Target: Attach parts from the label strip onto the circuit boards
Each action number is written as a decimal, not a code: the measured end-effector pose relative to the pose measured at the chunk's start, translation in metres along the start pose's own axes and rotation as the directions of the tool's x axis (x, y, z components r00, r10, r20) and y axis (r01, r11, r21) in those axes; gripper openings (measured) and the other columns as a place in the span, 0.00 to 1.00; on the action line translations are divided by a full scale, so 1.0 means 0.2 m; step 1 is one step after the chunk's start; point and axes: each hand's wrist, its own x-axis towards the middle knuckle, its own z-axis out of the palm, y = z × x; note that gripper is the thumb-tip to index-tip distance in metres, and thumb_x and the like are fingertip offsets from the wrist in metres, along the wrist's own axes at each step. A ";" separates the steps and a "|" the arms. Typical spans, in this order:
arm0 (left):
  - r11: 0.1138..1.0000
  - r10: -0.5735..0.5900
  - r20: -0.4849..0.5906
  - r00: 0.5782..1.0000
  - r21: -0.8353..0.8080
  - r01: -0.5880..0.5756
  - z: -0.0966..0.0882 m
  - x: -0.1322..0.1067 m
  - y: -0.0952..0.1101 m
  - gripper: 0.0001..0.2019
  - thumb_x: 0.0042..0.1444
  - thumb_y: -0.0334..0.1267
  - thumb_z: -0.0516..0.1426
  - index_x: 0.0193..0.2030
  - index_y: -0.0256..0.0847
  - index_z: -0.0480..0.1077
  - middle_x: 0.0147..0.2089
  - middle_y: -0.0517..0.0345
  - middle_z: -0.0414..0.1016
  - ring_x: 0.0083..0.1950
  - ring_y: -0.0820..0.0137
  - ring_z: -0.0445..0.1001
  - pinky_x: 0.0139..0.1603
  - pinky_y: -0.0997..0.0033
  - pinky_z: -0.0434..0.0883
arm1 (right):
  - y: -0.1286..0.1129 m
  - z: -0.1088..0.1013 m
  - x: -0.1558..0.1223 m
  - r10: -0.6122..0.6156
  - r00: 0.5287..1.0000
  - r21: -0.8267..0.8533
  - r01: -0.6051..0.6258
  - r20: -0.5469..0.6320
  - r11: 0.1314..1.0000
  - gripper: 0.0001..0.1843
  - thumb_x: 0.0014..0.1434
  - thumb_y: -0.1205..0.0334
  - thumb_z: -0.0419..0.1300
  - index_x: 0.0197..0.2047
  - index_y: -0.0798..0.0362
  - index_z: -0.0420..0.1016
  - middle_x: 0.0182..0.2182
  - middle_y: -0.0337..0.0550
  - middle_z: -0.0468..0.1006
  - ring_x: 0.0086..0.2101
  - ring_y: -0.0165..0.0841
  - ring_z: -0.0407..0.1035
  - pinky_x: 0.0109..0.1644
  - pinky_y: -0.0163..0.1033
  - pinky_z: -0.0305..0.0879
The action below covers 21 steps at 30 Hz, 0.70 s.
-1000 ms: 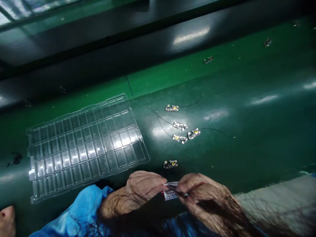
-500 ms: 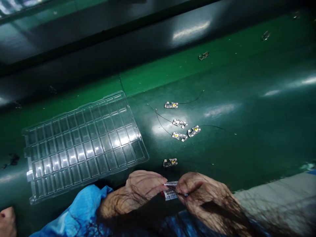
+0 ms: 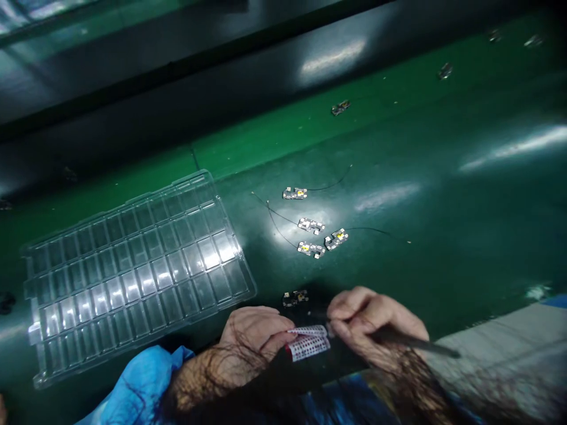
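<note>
Both hands sit low at 6 o'clock, fingertips nearly meeting. The left hand (image 3: 252, 336) pinches with thumb and forefinger, sleeve trailing toward 8 o'clock; the right hand (image 3: 376, 321) curls closed in a pen-like grip.

Desk (image 3: 443, 195): glossy green surface, smooth, strong glare. Compartment tray (image 3: 133, 271): clear shiny plastic. Sleeve (image 3: 142, 383): blue matt cloth. Small circuit boards (image 3: 311, 249): metallic glints, thin black wires. Perforated white strip (image 3: 308, 342): matt.
</note>
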 end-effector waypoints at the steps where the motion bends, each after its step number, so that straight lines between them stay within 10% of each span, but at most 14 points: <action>1: 0.999 0.023 0.009 1.000 0.035 -0.024 0.02 0.00 0.00 0.16 0.74 0.41 0.46 0.38 0.43 0.71 0.33 0.69 0.84 0.34 0.80 0.82 0.46 0.80 0.79 | 0.02 -0.02 0.04 0.018 0.998 0.011 -0.018 -0.055 1.000 0.14 0.49 0.74 0.72 0.27 0.45 0.74 0.28 0.35 0.81 0.27 0.33 0.77 0.31 0.38 0.78; 8: 0.903 0.241 0.275 0.931 0.289 -0.319 0.05 -0.09 0.04 0.20 0.73 0.37 0.43 0.35 0.47 0.73 0.46 0.65 0.85 0.43 0.73 0.80 0.50 0.71 0.76 | 0.04 -0.07 0.13 0.047 0.998 -0.123 -0.051 -0.039 0.991 0.13 0.51 0.71 0.71 0.24 0.50 0.72 0.25 0.36 0.80 0.26 0.30 0.77 0.30 0.33 0.76; 21: 0.919 0.162 0.245 0.956 0.315 -0.237 0.05 -0.13 0.02 0.09 0.66 0.30 0.51 0.47 0.35 0.71 0.55 0.51 0.82 0.63 0.66 0.75 0.66 0.66 0.72 | 0.12 0.01 -0.03 -0.030 0.997 -0.287 0.050 0.072 0.957 0.13 0.55 0.72 0.68 0.29 0.46 0.71 0.30 0.34 0.82 0.28 0.30 0.78 0.33 0.33 0.76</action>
